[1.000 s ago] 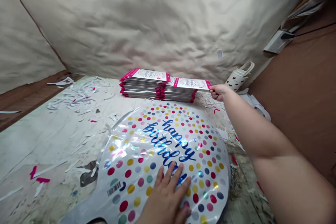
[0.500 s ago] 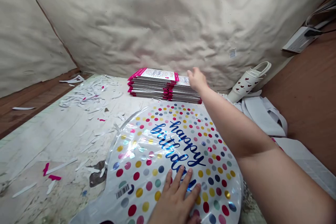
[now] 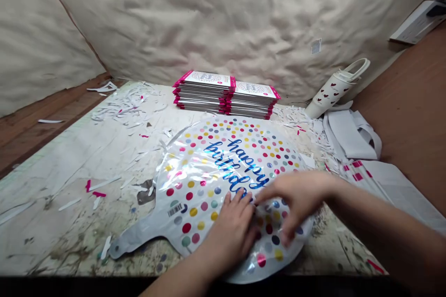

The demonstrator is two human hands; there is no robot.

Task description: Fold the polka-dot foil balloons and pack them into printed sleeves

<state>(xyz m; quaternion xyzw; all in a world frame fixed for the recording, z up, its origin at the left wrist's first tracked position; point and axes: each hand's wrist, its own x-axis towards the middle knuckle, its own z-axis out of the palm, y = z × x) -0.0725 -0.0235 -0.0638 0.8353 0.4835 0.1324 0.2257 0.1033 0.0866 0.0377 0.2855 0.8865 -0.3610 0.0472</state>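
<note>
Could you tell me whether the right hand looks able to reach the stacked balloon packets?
Probably yes: only the flat foil balloon lies between the right hand and the packets, and nothing stands up in the way.

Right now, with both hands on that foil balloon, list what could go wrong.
The foil balloon could crease or split under the left hand and right hand. Paper scraps on the stained worktop might scratch it. The stacked packets sit close behind its top edge, so sliding it could topple them.
</note>
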